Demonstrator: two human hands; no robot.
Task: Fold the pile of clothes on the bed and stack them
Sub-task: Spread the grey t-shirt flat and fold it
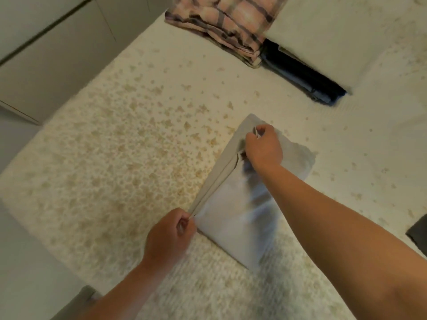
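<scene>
Risk, fold line: I judge the raised left edge could sag or skew if my two hands pull unevenly, leaving a crooked fold.
Risk, grip: both holds are small pinches at corners; a slip at either end would, I think, drop the flap and undo the step.
Risk, blur: the cloth's middle is smeared in the head view, so I cannot tell whether creases lie beneath.
Left hand [169, 234]: fingers curled, pinching the near left corner of the garment.
Right hand [263, 146]: fingers closed on the far edge, pinching a small fold.
Garment [235, 218]: pale grey, partly folded to a rough rectangle, lying on the bed [104, 158] near its middle right.
Plaid stack [221, 26]: folded, far side.
Dark stack [302, 72]: folded, just right of the plaid one, partly under a pillow [346, 35].
</scene>
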